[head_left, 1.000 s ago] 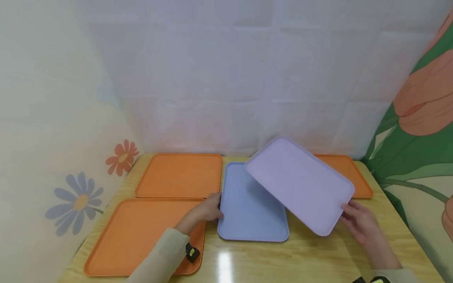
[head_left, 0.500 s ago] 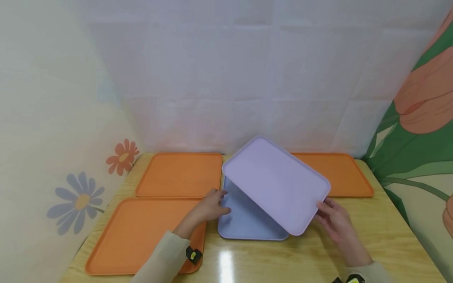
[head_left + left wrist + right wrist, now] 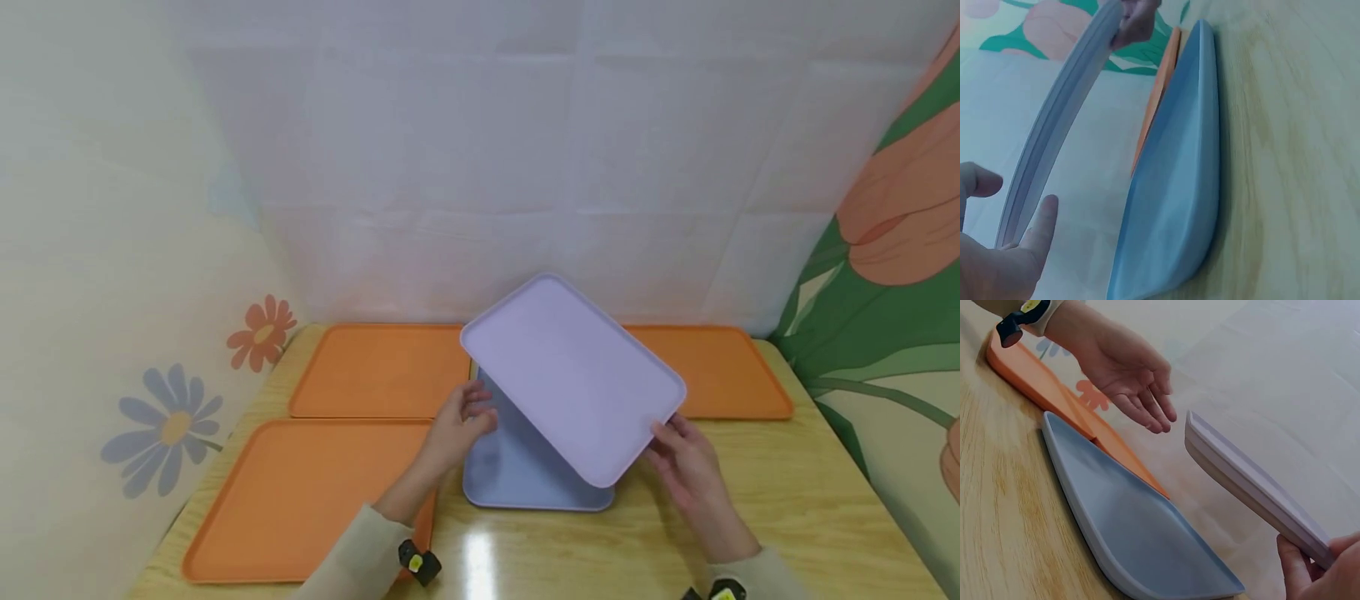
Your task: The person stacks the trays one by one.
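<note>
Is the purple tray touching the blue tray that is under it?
Apart. The right wrist view shows a plain gap between the underside of the tilted purple tray and the blue tray.

Lilac tray (image 3: 573, 379), blue tray (image 3: 510, 471), orange trays (image 3: 382, 371) (yellowish, wood-grained table (image 3: 555, 554)).

Head view looks forward-down over table (image 3: 555, 554); 2 wrist views, close, share lilac tray (image 3: 1250, 486).

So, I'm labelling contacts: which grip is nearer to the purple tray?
Right. The right grip holds the purple tray by its right end; the left grip is apart from it, near its left side.
</note>
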The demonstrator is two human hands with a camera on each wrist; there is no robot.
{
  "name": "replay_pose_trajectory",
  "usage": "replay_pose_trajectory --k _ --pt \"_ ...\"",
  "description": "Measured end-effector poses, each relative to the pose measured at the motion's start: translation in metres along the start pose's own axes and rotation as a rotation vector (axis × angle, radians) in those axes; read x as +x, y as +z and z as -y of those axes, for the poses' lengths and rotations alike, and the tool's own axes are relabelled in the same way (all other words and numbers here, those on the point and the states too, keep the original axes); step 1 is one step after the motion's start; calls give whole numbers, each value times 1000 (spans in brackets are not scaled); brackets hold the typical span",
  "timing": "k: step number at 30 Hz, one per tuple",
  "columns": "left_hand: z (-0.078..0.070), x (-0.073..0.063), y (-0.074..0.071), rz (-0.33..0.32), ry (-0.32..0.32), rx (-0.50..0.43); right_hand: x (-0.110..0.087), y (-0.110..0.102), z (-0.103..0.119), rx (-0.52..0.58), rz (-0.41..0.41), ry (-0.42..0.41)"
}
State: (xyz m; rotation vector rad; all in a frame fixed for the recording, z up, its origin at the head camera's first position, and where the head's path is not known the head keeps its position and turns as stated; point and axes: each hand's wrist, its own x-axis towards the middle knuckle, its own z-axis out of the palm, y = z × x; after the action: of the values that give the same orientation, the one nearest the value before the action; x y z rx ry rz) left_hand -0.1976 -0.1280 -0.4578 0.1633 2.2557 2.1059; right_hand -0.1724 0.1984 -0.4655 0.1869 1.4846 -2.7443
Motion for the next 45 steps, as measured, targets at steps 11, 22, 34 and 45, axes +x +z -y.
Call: replay_pose_trajectory --k 11,22,34,45 --pt "-2 5 19 -108 -53 -391 -2 15 -8 48 -85 28" --pt "0 8 31 -153 -85 -412 -7 29 -20 52 -130 44" --pt "1 14 34 -190 -82 -363 -12 42 -28 49 -123 -12" --pt "-10 19 11 -169 -106 -357 -8 20 -11 -63 -1 38"
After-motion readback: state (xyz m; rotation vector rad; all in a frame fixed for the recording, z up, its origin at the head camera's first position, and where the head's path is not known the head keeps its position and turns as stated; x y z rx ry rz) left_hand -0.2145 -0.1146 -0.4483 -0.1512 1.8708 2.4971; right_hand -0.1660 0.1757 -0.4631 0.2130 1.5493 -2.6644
